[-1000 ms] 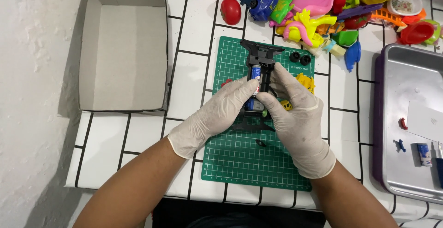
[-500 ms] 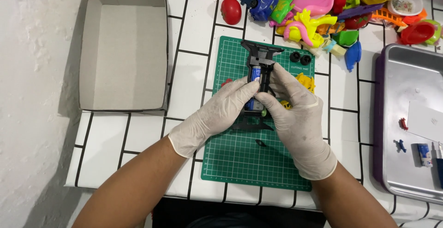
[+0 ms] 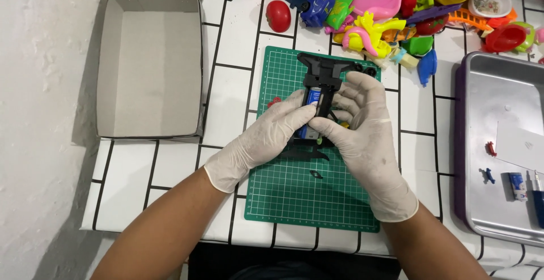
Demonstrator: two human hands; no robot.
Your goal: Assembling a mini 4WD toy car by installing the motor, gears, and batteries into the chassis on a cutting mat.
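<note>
Here I see two gloved hands, left hand [image 3: 266, 138] and right hand [image 3: 357, 121], fingers clamped on one black toy chassis [image 3: 321, 79]; the grey box [image 3: 148, 65] looks empty, and the steel tray [image 3: 498, 150] holds perhaps five small parts.

Both forearms are bare and reach up from the bottom edge, converging toward the middle. The 2 hands wear pale gloves. The left hand [image 3: 266, 138] and right hand [image 3: 362, 127] meet fingertip to fingertip, fingers curled inward, thumbs nearly touching.

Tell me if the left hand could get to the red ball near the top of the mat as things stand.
Probably yes: the red ball sits alone on bare tile, but the left hand now grips the black toy chassis.
</note>
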